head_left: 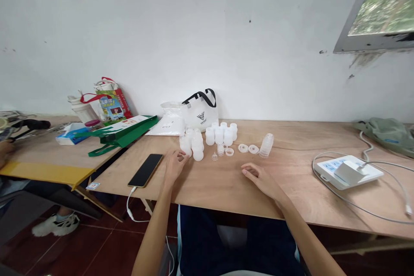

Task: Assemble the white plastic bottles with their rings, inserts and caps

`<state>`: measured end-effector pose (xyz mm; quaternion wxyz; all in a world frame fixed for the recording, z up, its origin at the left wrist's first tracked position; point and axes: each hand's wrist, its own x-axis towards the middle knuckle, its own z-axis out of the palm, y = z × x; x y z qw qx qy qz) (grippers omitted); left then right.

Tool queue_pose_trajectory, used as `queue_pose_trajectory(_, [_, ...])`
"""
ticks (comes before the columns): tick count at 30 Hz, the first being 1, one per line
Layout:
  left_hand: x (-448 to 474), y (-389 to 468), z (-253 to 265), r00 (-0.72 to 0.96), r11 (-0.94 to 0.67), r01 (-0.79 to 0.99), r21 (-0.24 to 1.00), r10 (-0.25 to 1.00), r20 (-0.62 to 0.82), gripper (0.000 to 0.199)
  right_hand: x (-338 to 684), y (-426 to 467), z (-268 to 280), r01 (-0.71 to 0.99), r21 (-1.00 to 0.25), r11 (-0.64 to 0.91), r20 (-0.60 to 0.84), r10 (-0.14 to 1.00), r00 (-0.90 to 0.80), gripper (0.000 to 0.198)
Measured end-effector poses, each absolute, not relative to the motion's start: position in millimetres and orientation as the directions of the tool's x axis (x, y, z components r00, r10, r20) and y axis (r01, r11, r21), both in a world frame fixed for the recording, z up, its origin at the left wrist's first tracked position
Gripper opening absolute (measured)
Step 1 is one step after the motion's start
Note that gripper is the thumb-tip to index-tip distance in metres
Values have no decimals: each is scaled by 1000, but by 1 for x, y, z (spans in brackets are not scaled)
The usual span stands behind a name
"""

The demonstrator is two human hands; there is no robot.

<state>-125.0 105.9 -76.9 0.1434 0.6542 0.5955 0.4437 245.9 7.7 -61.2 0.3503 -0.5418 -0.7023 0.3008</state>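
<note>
At a wooden table (213,187), the left hand (176,164), grip unclear, seemingly reaches for translucent containers (197,145), calling for a light pinch; the half-curled right hand (261,178) rests empty.

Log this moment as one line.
left hand: beside white plastic pieces; right hand: nothing seen in grip; phone: on table; clear plastic stack: beyond right hand

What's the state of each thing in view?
Left hand: at white containers, grip unclear
Right hand: empty, fingers curled
White containers: bunched together
Clear cups: nested
White discs: lying flat
Phone: screen dark, cable plugged in
White bag: upright
Green bag: lying down
White case: lying flat
</note>
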Motion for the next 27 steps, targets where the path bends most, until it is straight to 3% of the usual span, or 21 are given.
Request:
queue_pose_trajectory(11, [-126, 113, -87, -45, -318, 502, 804, 919, 392, 39, 242, 6, -65, 622, -723, 301, 240, 953, -182, 27])
queue_pose_trajectory(19, [-122, 109, -81, -35, -324, 476, 818, 922, 385, 36, 247, 13, -88, 848, -378, 371, 394, 894, -215, 21])
queue_pose_trajectory(23, [-120, 106, -77, -7, -343, 515, 785, 915, 404, 32, 248, 16, -96, 875, -290, 387, 409, 877, -252, 20])
queue_pose_trajectory(27, [-114, 95, -61, -177, -266, 619, 739, 870, 461, 32, 246, 14, -98, 892, -240, 384, 425, 867, -260, 21])
